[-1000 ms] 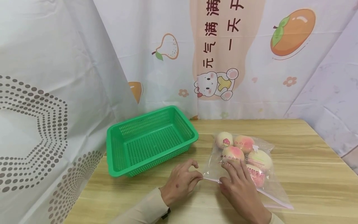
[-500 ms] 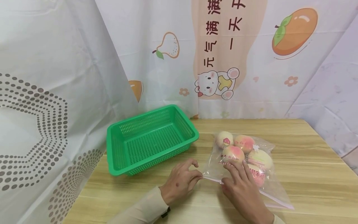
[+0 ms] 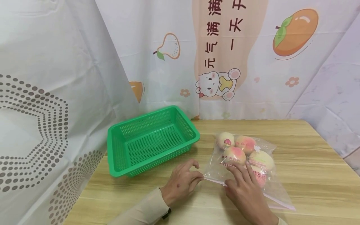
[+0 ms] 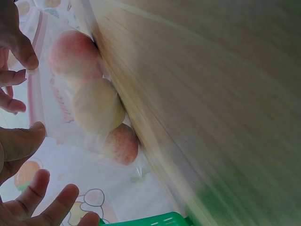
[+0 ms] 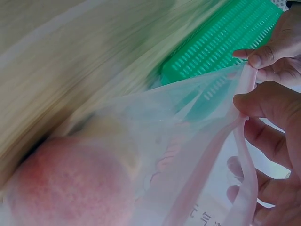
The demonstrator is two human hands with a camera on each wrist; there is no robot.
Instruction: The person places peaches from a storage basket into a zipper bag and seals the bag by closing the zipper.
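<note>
A clear plastic slider bag (image 3: 212, 167) with a pink zip strip lies on the table, holding several peaches (image 3: 234, 155). My left hand (image 3: 182, 182) pinches the strip's left end between thumb and index finger, the other fingers spread. Along the same strip, further right, my right hand (image 3: 247, 195) grips the small slider (image 5: 244, 117) between thumb and index finger. Its other fingers reach over the bag near the peaches. In the right wrist view the strip is joined between my two hands, and its two edges (image 5: 251, 183) stand apart beyond the slider.
A green perforated basket (image 3: 153, 167) stands to the left of the bag, with nothing in it. The wooden table (image 3: 309, 162) ends at a printed curtain (image 3: 168, 78) behind. Another dotted cloth (image 3: 84, 93) hangs at the left.
My right hand has slid a little to the right along the zip strip with the slider. The left hand, peaches and basket stay in place.
</note>
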